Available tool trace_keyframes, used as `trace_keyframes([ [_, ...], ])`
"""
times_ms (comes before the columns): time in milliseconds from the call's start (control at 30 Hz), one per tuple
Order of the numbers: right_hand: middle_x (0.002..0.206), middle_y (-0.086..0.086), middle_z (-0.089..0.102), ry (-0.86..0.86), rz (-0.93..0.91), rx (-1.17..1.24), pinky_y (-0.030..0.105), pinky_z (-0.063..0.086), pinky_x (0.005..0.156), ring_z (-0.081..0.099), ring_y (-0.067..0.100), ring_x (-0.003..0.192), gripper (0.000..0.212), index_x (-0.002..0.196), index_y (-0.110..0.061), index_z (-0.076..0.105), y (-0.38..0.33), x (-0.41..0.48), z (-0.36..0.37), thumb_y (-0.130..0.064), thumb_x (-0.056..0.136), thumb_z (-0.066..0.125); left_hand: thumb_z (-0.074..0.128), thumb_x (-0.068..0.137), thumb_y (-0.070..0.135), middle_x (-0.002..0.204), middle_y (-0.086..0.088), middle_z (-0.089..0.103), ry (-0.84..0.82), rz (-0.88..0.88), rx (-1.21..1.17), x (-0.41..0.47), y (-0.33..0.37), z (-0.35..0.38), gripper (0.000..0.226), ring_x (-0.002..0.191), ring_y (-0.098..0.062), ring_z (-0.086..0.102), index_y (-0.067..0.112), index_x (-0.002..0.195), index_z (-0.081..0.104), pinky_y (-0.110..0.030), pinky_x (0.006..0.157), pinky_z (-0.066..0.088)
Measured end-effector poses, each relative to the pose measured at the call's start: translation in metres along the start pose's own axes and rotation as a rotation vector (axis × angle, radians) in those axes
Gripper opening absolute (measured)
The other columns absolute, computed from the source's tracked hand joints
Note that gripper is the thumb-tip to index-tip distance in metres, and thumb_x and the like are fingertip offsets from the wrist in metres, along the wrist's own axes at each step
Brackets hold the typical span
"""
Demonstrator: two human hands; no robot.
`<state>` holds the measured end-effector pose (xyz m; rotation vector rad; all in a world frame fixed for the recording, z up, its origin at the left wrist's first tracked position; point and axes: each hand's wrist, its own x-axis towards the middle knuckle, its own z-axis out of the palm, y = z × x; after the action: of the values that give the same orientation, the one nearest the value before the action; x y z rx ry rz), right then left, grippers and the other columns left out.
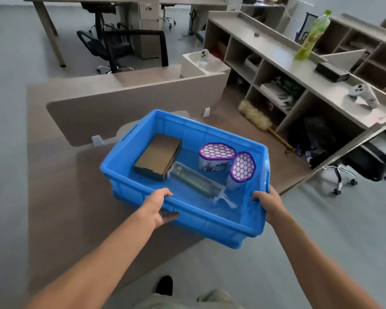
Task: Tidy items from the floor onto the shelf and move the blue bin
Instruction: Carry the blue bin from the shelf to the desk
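Note:
I hold the blue bin [210, 221] in the air in front of me, tilted, above wooden panels lying on the floor. My left hand [157, 207] grips its near rim on the left, and my right hand [269, 205] grips the near right corner. Inside lie a brown flat box [157, 156], a clear long case [195, 180] with green parts, and two white tubs with purple honeycomb lids [217, 151], [242, 167], one of them leaning. The shelf [274, 54] stands at the right.
Wooden panels [125, 103] lie on the floor under and beyond the bin. On the shelf top stand a green bottle [312, 35], a black box [331, 71] and a white controller [364, 94]. A duster [255, 117] leans by the shelf. Office chairs [120, 47] and desks stand behind.

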<state>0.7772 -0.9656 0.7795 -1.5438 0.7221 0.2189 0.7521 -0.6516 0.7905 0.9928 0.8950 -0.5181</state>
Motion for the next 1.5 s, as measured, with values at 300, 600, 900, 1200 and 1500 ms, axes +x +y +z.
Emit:
trace_keyframes([
  [300,0.109,0.014,0.073,-0.146,-0.006,-0.167,0.049,0.06,0.08,0.07,0.036,0.093,0.055,0.119,-0.018,0.063,-0.078,0.186,-0.021,0.01,0.072,0.054,0.06,0.087,0.007,0.094,-0.017,0.058,0.094,-0.054,-0.265,0.087,0.01,0.123,0.011,0.097,-0.035,0.062,0.008,0.093,0.05,-0.052,0.092,0.054],
  [600,0.105,0.009,0.072,-0.317,-0.045,-0.381,0.037,0.059,0.068,0.069,0.028,0.081,0.057,0.124,-0.02,0.061,-0.167,0.349,-0.044,0.01,0.075,0.055,0.078,0.078,0.034,0.142,-0.022,0.045,0.235,-0.12,-0.455,0.13,0.012,0.23,0.065,0.111,-0.045,0.06,0.022,0.132,0.043,-0.056,0.102,0.044],
  [900,0.118,0.009,0.064,-0.366,-0.089,-0.494,0.032,0.051,0.06,0.064,0.02,0.078,0.056,0.138,-0.018,0.049,-0.221,0.427,-0.057,-0.006,0.086,0.067,0.064,0.09,0.03,0.127,-0.01,0.065,0.884,0.357,-0.222,0.18,0.026,0.199,0.047,0.102,-0.027,0.063,0.015,0.134,0.056,-0.034,0.081,0.051],
  [1200,0.125,0.02,0.062,-0.209,-0.31,-0.751,0.034,0.042,0.085,0.058,0.03,0.102,0.039,0.133,-0.003,0.05,-0.174,0.397,-0.111,-0.007,0.094,0.054,0.058,0.091,0.027,0.119,0.001,0.066,0.718,0.393,-0.242,0.178,0.017,0.217,0.04,0.103,-0.026,0.065,0.029,0.13,0.055,-0.049,0.086,0.054],
  [1500,0.121,0.014,0.06,-0.131,-0.251,-0.731,0.057,0.053,0.094,0.061,0.033,0.105,0.043,0.135,-0.012,0.044,-0.156,0.392,-0.138,-0.011,0.092,0.047,0.063,0.067,0.046,0.148,0.005,0.046,0.675,0.496,-0.112,0.177,-0.012,0.235,0.086,0.128,-0.023,0.052,0.044,0.144,0.025,-0.051,0.107,0.042],
])
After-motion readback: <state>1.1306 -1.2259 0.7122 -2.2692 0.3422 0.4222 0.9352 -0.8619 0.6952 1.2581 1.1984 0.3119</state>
